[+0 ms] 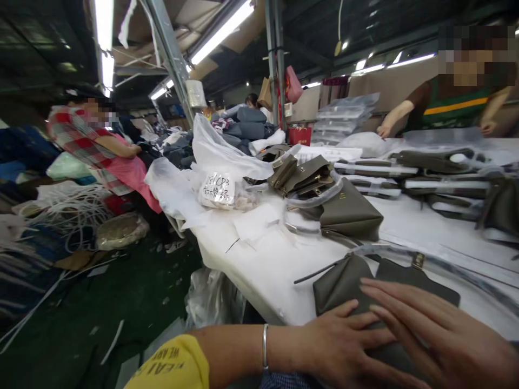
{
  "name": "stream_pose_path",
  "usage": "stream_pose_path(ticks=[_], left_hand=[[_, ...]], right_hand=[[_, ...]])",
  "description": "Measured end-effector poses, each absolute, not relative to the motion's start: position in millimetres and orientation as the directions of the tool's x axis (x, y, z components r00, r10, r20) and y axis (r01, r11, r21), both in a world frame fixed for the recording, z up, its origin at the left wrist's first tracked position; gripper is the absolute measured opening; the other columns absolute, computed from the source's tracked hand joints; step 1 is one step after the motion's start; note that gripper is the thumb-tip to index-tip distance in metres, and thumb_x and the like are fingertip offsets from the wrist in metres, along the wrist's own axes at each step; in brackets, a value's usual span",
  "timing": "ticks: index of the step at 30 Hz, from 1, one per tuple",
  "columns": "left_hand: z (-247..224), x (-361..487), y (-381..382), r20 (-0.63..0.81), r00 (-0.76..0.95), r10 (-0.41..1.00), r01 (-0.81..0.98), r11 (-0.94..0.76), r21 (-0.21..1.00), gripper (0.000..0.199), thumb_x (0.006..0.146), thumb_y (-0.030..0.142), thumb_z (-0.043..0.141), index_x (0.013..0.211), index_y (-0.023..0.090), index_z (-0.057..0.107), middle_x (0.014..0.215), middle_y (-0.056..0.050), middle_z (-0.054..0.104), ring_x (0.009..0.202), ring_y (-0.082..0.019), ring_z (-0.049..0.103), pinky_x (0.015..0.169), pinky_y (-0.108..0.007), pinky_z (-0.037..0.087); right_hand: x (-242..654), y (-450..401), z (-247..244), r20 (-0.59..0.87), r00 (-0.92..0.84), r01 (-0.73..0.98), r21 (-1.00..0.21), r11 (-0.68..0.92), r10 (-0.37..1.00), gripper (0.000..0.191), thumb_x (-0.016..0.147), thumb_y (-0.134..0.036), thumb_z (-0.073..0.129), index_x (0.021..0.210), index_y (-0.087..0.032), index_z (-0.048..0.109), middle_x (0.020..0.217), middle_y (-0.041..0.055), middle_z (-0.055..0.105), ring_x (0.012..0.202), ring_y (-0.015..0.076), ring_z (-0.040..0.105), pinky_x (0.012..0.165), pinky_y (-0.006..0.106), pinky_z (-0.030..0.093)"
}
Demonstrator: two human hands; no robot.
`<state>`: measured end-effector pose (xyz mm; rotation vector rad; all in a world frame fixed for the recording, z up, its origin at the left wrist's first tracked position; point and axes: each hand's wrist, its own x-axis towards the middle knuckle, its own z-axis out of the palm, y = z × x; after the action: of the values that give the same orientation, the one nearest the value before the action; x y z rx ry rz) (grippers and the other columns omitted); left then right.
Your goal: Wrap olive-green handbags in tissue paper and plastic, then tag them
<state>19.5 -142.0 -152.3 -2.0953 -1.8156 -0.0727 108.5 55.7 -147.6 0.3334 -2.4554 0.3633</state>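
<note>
Across the white table (259, 270), wrapped bags (377, 178) and a labelled plastic packet (225, 192) crowd behind the olive bag (344, 281), which lies beneath my left hand (344, 340) and right hand (441, 335), fingers extended.

This was a workshop that handled bags (351, 208) in quantity: they lay in rows and stacks on a long white table (259, 265), some in clear wrap. A sack of small parts bore a handwritten label (219, 189). Tube lights (223, 32) hung above steel posts (271, 65), and coiled tubing (67, 210) lay left of the green floor (141, 313). The dim far pile (247, 127) was perhaps more goods.
</note>
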Motion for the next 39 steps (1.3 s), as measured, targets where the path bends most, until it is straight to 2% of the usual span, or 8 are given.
stream_pose_path(ticks=[8, 14, 17, 18, 21, 24, 29, 39], left_hand=[[-153, 16, -144, 0.432, 0.203, 0.879, 0.969, -0.116, -0.219, 0.04, 0.1, 0.044, 0.033, 0.127, 0.043, 0.063, 0.126, 0.0, 0.067, 0.125, -0.024, 0.056, 0.121, -0.046, 0.025], [-162, 1, -147, 0.458, 0.198, 0.867, 0.961, -0.263, 0.082, 0.041, 0.103, 0.039, 0.037, 0.117, 0.021, 0.07, 0.115, 0.003, 0.073, 0.117, -0.01, 0.061, 0.109, -0.019, 0.041], [-148, -42, -174, 0.499, -0.261, 0.826, 0.933, 0.083, 0.351, 0.029, 0.1, 0.037, 0.047, 0.114, 0.024, 0.069, 0.114, 0.005, 0.074, 0.109, -0.006, 0.065, 0.1, -0.013, 0.046], [-142, -64, -187, 0.489, -0.503, 0.713, 0.855, 0.326, 0.404, 0.028, 0.1, 0.04, 0.048, 0.113, 0.028, 0.068, 0.115, 0.006, 0.074, 0.11, -0.008, 0.066, 0.101, -0.017, 0.048], [-131, -137, -227, 0.462, -0.733, 0.5, 0.677, 0.606, 0.419, 0.037, 0.101, 0.037, 0.045, 0.132, 0.019, 0.057, 0.139, -0.01, 0.059, 0.131, -0.022, 0.053, 0.114, -0.042, 0.039], [-136, -191, -259, 0.363, -0.83, 0.423, 0.548, 0.741, 0.388, 0.047, 0.088, 0.039, 0.068, 0.128, 0.016, 0.059, 0.142, -0.018, 0.054, 0.135, -0.033, 0.048, 0.114, -0.056, 0.036], [-165, -212, -276, 0.232, -0.874, 0.428, 0.486, 0.783, 0.388, 0.034, 0.092, 0.038, 0.064, 0.119, 0.018, 0.062, 0.13, -0.01, 0.061, 0.117, -0.026, 0.06, 0.101, -0.052, 0.049], [-143, -235, -282, 0.378, -0.902, 0.208, 0.4, 0.733, 0.551, 0.028, 0.094, 0.039, 0.06, 0.11, 0.016, 0.063, 0.109, -0.007, 0.066, 0.093, -0.019, 0.065, 0.083, -0.041, 0.056]], right_hand=[[65, 58, -195, 0.671, -0.694, -0.351, 0.0, 0.936, -0.26, 0.037, 0.097, -0.029, 0.04, 0.112, -0.017, 0.071, 0.112, 0.009, 0.074, 0.096, 0.0234, 0.072, 0.081, 0.034, 0.061], [74, 64, -195, 0.662, -0.669, -0.355, 0.115, 0.928, -0.337, 0.036, 0.093, -0.021, 0.041, 0.109, -0.02, 0.073, 0.109, 0.0078, 0.075, 0.095, 0.0233, 0.072, 0.083, 0.034, 0.058], [74, 56, -188, 0.675, -0.707, -0.279, 0.008, 0.96, -0.211, 0.034, 0.097, -0.027, 0.041, 0.108, -0.02, 0.072, 0.108, 0.006, 0.075, 0.093, 0.0205, 0.073, 0.084, 0.031, 0.058], [74, 54, -186, 0.677, -0.717, -0.254, -0.03, 0.967, -0.167, 0.034, 0.099, -0.031, 0.041, 0.107, -0.021, 0.072, 0.107, 0.0052, 0.076, 0.092, 0.0197, 0.073, 0.084, 0.03, 0.059], [75, 52, -187, 0.677, -0.726, -0.238, -0.086, 0.967, -0.118, 0.034, 0.1, -0.037, 0.042, 0.108, -0.023, 0.072, 0.108, 0.0035, 0.075, 0.09, 0.0195, 0.074, 0.082, 0.03, 0.06], [77, 59, -199, 0.659, -0.743, -0.241, -0.098, 0.966, -0.119, 0.035, 0.098, -0.038, 0.044, 0.115, -0.024, 0.07, 0.114, 0.0043, 0.074, 0.094, 0.022, 0.073, 0.084, 0.033, 0.061], [76, 75, -224, 0.647, -0.742, -0.284, -0.069, 0.956, -0.174, 0.038, 0.096, -0.035, 0.043, 0.122, -0.024, 0.068, 0.12, 0.0055, 0.072, 0.1, 0.0257, 0.072, 0.086, 0.038, 0.061], [76, 60, -195, 0.686, -0.719, -0.234, -0.093, 0.968, -0.108, 0.038, 0.099, -0.04, 0.04, 0.112, -0.021, 0.071, 0.111, 0.0054, 0.075, 0.092, 0.0221, 0.074, 0.081, 0.033, 0.063]])
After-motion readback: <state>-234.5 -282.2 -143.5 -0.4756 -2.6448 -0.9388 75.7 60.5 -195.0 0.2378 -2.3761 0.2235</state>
